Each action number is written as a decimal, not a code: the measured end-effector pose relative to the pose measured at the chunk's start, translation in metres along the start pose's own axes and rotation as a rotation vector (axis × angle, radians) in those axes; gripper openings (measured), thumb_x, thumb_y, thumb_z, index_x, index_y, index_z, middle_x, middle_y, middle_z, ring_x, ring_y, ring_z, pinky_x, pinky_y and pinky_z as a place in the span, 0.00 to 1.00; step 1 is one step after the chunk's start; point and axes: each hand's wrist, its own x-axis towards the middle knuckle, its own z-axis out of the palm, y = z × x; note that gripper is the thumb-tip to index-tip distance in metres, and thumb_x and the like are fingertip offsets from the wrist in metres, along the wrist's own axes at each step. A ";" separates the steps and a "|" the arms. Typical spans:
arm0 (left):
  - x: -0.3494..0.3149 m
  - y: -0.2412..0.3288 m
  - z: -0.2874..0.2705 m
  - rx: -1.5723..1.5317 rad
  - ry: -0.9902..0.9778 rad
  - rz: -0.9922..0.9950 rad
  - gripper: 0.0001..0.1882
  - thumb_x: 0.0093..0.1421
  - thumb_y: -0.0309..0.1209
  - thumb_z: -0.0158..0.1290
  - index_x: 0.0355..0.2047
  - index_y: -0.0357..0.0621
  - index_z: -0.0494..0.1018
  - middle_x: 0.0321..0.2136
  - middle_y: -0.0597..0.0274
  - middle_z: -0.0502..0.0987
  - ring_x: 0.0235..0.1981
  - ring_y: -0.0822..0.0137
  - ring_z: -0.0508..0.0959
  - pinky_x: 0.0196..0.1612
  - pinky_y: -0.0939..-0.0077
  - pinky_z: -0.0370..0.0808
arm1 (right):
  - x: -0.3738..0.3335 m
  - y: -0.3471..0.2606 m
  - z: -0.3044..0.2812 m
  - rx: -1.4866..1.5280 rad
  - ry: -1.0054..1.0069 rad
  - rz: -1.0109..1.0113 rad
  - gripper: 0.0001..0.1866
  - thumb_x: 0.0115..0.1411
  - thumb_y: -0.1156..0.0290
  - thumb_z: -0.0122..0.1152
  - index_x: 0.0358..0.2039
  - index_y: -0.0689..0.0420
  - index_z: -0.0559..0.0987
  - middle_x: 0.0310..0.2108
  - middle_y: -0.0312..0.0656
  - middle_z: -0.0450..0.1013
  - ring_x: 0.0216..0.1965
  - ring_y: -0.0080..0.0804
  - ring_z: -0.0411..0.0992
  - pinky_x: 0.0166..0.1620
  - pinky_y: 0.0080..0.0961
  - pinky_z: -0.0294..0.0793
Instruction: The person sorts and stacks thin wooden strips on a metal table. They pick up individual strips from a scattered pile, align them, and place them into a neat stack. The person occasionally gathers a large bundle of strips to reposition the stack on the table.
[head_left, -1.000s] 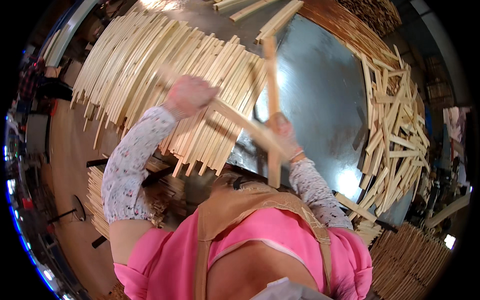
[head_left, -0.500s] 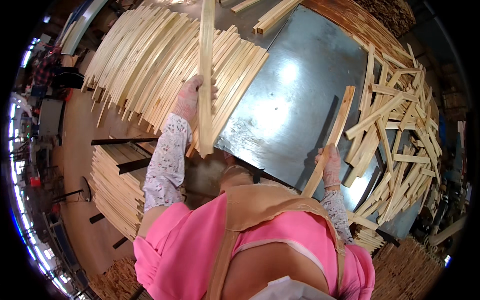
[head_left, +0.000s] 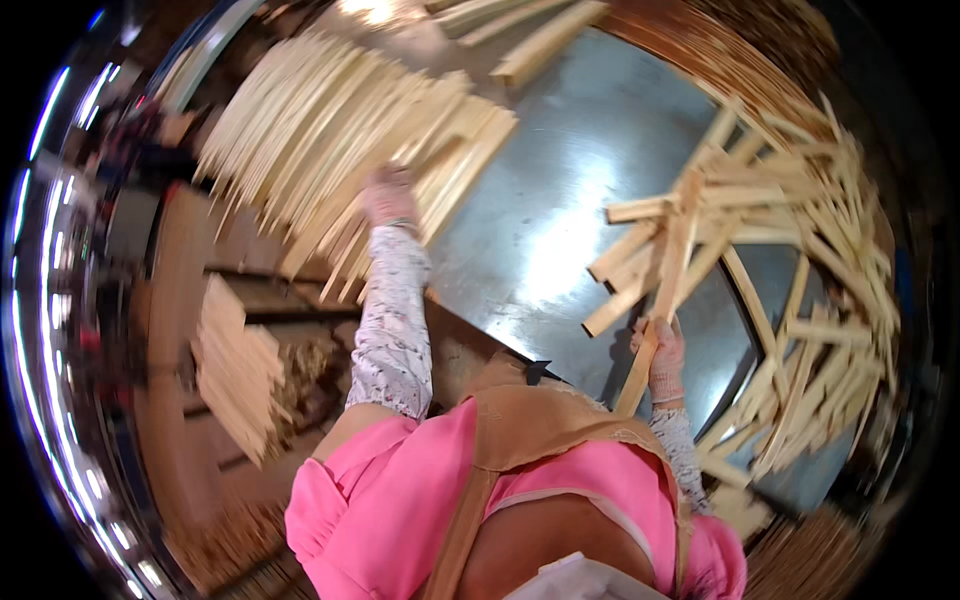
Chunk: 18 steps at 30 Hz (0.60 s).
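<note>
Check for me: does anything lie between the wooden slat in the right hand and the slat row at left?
Yes: loose slats jut left past the upper part of the wooden slat, toward the slat row. Just left of the right hand, only bare metal tabletop shows.

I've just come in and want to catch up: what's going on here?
A person is handling lengths of wood at a metal-topped table. Their right hand grips one wooden strip, whose far end overlaps a jumbled pile on the right in this view. Their left hand is at a row of strips laid side by side on the left; blur hides whether it grips one.
</note>
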 end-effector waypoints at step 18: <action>-0.480 -0.227 0.131 1.839 -1.239 0.726 0.58 0.62 0.67 0.59 0.77 0.34 0.56 0.74 0.25 0.55 0.72 0.34 0.64 0.75 0.53 0.61 | -0.284 0.023 -0.343 0.408 1.073 -0.564 0.14 0.73 0.66 0.60 0.55 0.58 0.79 0.40 0.42 0.80 0.37 0.39 0.82 0.40 0.32 0.84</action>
